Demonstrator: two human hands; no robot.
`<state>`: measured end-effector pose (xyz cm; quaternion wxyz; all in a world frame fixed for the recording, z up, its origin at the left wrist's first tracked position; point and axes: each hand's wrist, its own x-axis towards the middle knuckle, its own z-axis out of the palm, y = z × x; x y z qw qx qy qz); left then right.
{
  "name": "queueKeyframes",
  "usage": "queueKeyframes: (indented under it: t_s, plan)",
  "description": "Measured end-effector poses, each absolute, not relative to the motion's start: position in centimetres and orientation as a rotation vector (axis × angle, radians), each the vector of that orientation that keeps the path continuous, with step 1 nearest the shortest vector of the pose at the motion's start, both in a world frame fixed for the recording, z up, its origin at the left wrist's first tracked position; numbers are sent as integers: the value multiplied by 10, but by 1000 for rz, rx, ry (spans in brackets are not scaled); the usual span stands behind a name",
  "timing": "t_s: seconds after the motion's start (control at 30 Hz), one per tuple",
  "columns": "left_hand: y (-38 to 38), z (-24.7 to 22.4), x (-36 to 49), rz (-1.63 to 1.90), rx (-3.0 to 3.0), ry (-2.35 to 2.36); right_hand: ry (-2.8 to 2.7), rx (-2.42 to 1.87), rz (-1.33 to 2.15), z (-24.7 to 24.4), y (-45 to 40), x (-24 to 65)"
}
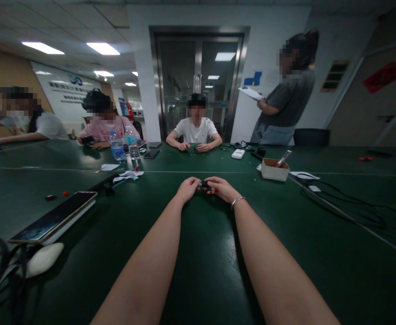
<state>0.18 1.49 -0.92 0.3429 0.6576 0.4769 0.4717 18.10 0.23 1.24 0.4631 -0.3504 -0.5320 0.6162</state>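
Observation:
Over the green table [204,253], both hands meet on a small black object [204,184] with a shiny bit at its left end; its kind is too small to make out. My left hand [187,189] pinches that left end between thumb and fingertips. From the other side, my right hand [223,188], with a silver bangle at the wrist, grips the black body with its fingers curled. Fingers cover part of the object.
To the left lie a phone on a white box [57,219], a white rounded item [45,259] with black straps, and two water bottles [118,146]. A small open box [275,170] and black cables [347,198] are right. Across sits a person [198,128]; another stands holding a clipboard [251,93].

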Motion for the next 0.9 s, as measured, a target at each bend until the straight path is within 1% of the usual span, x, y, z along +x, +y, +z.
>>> queueKeyframes:
  t_s: [0.9]
  plan:
    - [11, -7, 3, 1309, 1625, 1109, -1251, -887, 1490, 13, 2, 180]
